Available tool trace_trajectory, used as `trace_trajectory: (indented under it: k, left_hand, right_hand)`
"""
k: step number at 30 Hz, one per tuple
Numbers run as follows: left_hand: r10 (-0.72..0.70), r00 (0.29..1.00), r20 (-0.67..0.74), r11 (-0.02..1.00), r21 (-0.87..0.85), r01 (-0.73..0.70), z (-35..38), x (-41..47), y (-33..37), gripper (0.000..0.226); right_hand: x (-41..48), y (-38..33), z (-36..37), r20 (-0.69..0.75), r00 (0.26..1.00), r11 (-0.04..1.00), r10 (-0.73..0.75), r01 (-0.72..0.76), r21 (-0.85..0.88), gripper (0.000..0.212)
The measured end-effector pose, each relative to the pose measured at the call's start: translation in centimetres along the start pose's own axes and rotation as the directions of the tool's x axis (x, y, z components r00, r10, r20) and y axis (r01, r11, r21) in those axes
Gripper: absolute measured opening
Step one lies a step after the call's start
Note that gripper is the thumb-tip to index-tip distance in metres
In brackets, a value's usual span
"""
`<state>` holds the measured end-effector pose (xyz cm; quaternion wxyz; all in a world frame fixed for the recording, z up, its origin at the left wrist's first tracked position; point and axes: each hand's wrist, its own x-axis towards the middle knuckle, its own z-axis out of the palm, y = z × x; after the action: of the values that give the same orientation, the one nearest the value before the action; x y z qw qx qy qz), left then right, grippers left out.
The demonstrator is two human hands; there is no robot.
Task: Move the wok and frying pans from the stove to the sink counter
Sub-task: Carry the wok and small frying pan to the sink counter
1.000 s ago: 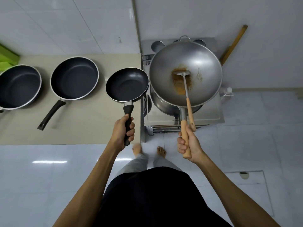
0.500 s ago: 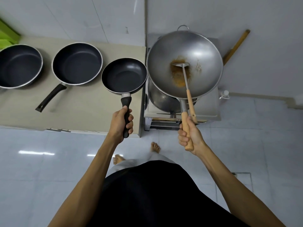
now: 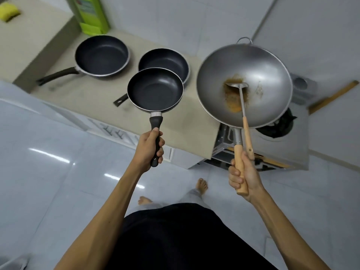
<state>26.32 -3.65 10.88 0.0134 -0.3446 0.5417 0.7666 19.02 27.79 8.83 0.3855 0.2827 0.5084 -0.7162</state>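
Note:
My left hand (image 3: 149, 149) grips the black handle of a small black frying pan (image 3: 155, 89), held in the air over the beige counter (image 3: 87, 98). My right hand (image 3: 243, 175) grips the wooden handle of a large steel wok (image 3: 263, 75), lifted above the stove (image 3: 282, 133). A metal ladle (image 3: 242, 102) with a wooden handle lies in the wok on brown residue. Two more black frying pans rest on the counter: one (image 3: 102, 55) at the left, one (image 3: 169, 60) partly hidden behind the held pan.
A green bottle (image 3: 90, 14) stands at the counter's back, and a yellow sponge (image 3: 8, 10) lies on a higher ledge at far left. A wooden stick (image 3: 333, 97) leans on the wall right of the stove. Glossy tiled floor and my bare feet are below.
The view has swung left and the counter now runs diagonally. Both hands have carried the small pan and the wok leftward, off the stove; the black burner now shows under the wok's right edge.

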Motion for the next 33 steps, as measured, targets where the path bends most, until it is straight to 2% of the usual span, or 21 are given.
trace_trajectory:
  k: [7, 14, 23, 33]
  left_hand:
    - [0.055, 0.989, -0.137, 0.998, -0.023, -0.059, -12.4, -2.8, 1.5, 0.031]
    - [0.069, 0.945, -0.32, 0.99, -0.095, -0.105, -21.9, -2.7, 3.6, 0.031]
    - [0.105, 0.896, -0.431, 0.98, -0.106, -0.166, -32.9, 2.9, 9.2, 0.033]
    - [0.09, 0.805, -0.586, 0.961, -0.161, -0.225, -44.1, 8.7, 18.1, 0.031]
  right_hand:
    - [1.0, 4.4, 10.3, 0.098, 0.992, 0.991, 0.084, -0.074, -0.108, 0.054]
    - [3.6, 5.3, 20.0, 0.177, 0.973, 0.965, 0.151, -0.106, -0.241, 0.052]
    - [10.2, 4.9, 35.1, 0.244, 0.946, 0.92, 0.214, -0.11, -0.377, 0.053]
    - [16.5, 4.0, 51.4, 0.256, 0.907, 0.843, 0.335, -0.167, -0.511, 0.054]
